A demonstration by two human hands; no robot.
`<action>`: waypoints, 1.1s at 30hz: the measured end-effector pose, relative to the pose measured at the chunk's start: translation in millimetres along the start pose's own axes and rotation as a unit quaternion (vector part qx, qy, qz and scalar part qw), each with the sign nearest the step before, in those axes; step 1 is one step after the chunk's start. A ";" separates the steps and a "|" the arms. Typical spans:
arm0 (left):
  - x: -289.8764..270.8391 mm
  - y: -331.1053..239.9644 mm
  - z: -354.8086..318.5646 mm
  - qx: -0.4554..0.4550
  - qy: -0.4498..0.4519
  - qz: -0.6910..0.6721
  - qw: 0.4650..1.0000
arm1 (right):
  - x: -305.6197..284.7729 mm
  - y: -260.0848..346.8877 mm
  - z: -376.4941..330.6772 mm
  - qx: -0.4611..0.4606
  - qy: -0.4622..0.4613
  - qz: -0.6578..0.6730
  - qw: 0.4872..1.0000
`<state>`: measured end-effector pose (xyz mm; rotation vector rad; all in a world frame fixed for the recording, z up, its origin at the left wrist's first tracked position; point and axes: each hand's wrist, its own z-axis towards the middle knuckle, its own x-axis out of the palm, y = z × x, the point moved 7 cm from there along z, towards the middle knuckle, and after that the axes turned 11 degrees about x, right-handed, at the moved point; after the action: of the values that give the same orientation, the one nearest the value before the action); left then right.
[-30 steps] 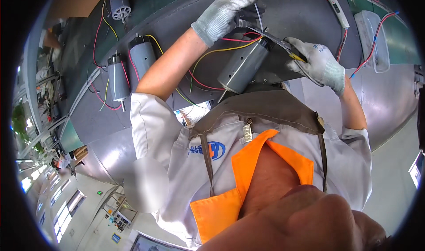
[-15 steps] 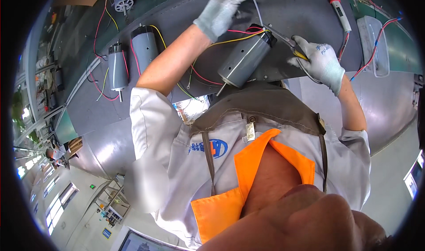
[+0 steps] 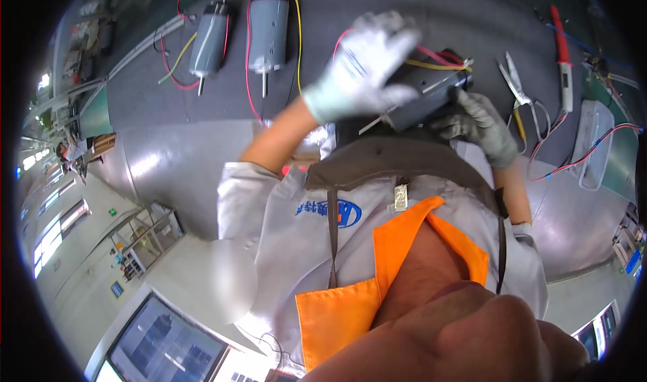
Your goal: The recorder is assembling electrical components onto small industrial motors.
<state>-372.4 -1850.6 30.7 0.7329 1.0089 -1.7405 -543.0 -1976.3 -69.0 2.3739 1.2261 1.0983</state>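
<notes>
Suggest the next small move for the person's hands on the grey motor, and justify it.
Probably bring the left hand back down onto the grey motor: it hovers blurred above it, while only the right hand grips the motor's end and its coloured wires hang loose.

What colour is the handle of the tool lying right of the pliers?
Red, with a white lower part; the head view shows it.

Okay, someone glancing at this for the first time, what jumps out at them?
First, the two gloved hands at top centre: the left hand, blurred, lies over a grey motor with red and yellow wires, while the right hand grips its end. Next, two more motors lie side by side on the dark mat at upper left, and pliers lie to the right.
</notes>
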 end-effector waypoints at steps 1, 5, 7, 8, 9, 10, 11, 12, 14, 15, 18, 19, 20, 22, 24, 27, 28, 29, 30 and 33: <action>20.4 -8.9 1.1 -0.009 0.010 0.009 1.000 | 9.7 5.8 9.1 0.005 0.011 0.035 0.999; 66.0 64.1 0.9 -0.181 -0.154 -0.033 0.971 | 23.5 94.5 55.3 -0.234 -0.106 -0.340 0.905; 48.3 123.3 31.1 -0.272 -0.211 0.006 0.939 | 32.9 136.5 82.2 -0.207 -0.115 -0.335 0.912; 41.6 148.8 47.3 -0.264 -0.226 0.008 0.938 | 30.7 160.8 106.3 -0.205 -0.189 -0.416 0.866; 20.2 158.0 66.8 -0.240 -0.288 0.059 0.925 | 27.2 178.7 126.6 -0.208 -0.236 -0.487 0.815; 8.8 181.9 62.1 -0.272 -0.278 0.093 0.917 | 43.8 189.0 135.6 -0.212 -0.213 -0.521 0.799; 4.2 206.6 55.2 -0.304 -0.297 0.139 0.894 | 50.2 187.9 146.7 -0.218 -0.220 -0.528 0.790; 8.9 222.7 47.3 -0.326 -0.271 0.092 0.901 | 51.6 181.2 145.0 -0.283 -0.213 -0.534 0.768; 21.1 207.4 49.8 -0.314 -0.239 0.036 0.918 | 31.7 155.0 115.9 -0.323 -0.218 -0.536 0.749; 29.1 167.6 52.3 -0.276 -0.232 0.025 0.932 | 8.9 138.5 96.2 -0.301 -0.234 -0.528 0.759; 38.3 101.6 36.3 -0.251 -0.123 0.203 0.938 | -36.1 102.9 61.0 -0.299 -0.251 -0.362 0.846; 40.5 102.5 35.1 -0.267 -0.124 0.207 0.933 | -46.4 98.2 48.9 -0.268 -0.213 -0.255 0.904; 37.0 106.8 40.8 -0.250 -0.146 0.216 0.932 | -57.7 93.7 38.0 -0.244 -0.176 -0.090 0.950; 36.2 138.1 59.8 -0.241 -0.186 0.265 0.915 | -91.3 104.5 4.5 -0.298 -0.260 -0.067 0.916; 30.5 195.0 87.4 -0.292 -0.202 0.241 0.903 | -120.7 118.4 -36.3 -0.360 -0.354 -0.045 0.862; 28.2 295.4 91.9 -0.424 -0.194 0.127 0.876 | -159.8 138.3 -82.7 -0.409 -0.486 -0.049 0.771; 27.5 328.6 71.3 -0.460 -0.265 0.054 0.846 | -176.1 143.9 -88.9 -0.421 -0.466 -0.017 0.778; 23.8 359.9 41.1 -0.497 -0.343 -0.044 0.796 | -188.1 151.5 -91.8 -0.432 -0.440 0.012 0.787; 42.8 348.2 48.8 -0.507 -0.369 -0.191 0.756 | -201.7 146.7 -107.1 -0.461 -0.421 0.047 0.779; 69.9 300.3 16.5 -0.504 -0.327 -0.492 0.630 | -228.1 165.0 -115.2 -0.527 -0.340 0.050 0.777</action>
<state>-118.0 -1955.0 -109.7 -1.3414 1.6752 -1.5756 -610.8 -2268.8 -20.0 1.6258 0.1018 0.5545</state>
